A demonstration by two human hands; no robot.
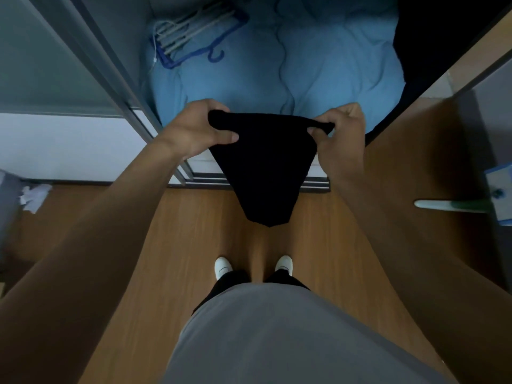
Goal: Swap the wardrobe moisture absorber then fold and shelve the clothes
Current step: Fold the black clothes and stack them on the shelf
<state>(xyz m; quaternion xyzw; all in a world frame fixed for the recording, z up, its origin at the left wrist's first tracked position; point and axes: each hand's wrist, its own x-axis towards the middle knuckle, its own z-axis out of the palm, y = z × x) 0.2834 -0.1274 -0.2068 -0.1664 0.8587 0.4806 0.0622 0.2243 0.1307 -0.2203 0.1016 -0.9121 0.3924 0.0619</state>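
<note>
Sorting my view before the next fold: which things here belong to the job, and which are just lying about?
Job: black garment, pinched by left hand and right hand; blue bedding in the wardrobe.
Lying about: blue hanger rack, crumpled paper, white-handled tool.

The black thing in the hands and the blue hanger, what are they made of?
The black garment looks like soft matte cloth, maybe knit: it droops limply between the left hand and right hand. The blue hanger looks like smooth moulded plastic, with pale rods.
</note>
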